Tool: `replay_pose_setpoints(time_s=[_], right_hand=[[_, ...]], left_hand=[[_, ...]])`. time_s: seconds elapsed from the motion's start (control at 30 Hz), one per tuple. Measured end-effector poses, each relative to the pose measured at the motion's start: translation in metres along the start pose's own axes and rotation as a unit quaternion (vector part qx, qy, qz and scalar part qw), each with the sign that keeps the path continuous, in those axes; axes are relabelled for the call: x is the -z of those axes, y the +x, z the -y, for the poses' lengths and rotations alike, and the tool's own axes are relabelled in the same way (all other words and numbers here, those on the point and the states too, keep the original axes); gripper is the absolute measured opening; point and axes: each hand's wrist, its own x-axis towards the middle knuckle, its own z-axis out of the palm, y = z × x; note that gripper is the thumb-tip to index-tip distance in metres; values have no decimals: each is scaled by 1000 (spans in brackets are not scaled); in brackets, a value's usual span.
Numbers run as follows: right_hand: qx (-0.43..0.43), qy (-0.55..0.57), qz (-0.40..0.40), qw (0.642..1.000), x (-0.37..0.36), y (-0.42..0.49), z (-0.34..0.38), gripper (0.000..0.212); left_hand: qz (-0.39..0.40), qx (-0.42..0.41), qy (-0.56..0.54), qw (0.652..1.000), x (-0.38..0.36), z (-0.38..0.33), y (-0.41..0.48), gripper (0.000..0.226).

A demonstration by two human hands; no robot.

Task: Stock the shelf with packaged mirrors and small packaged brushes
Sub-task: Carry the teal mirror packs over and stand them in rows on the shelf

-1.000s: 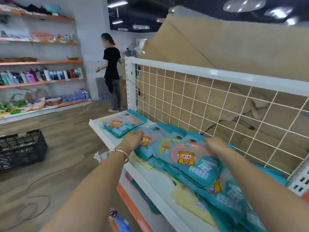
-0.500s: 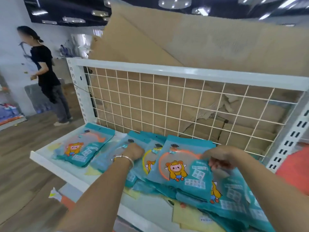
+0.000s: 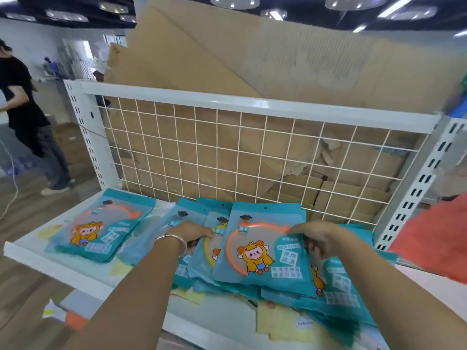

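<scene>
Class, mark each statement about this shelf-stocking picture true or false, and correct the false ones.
1. The right hand grips the right edge of the top teal packet. True.
2. The wrist of the left hand is bare. False: it wears a silver bangle.
3. The shelf has a solid wooden back. False: the back is a white wire grid, with cardboard behind it.
4. A separate teal packet pile lies toward the shelf's left end, touched by neither hand. True.
</scene>
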Motion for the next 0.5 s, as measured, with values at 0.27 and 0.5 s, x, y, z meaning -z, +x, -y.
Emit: replay_pose_setpoints(time_s=[0.27, 0.5], right_hand=[[5, 13, 36, 999, -14, 0, -2, 25], [40, 67, 0, 997, -23, -3, -7, 28]], left_hand=[[120, 44, -33, 991, 8, -1, -7, 8], [114, -16, -107, 988, 7, 1, -6, 5]])
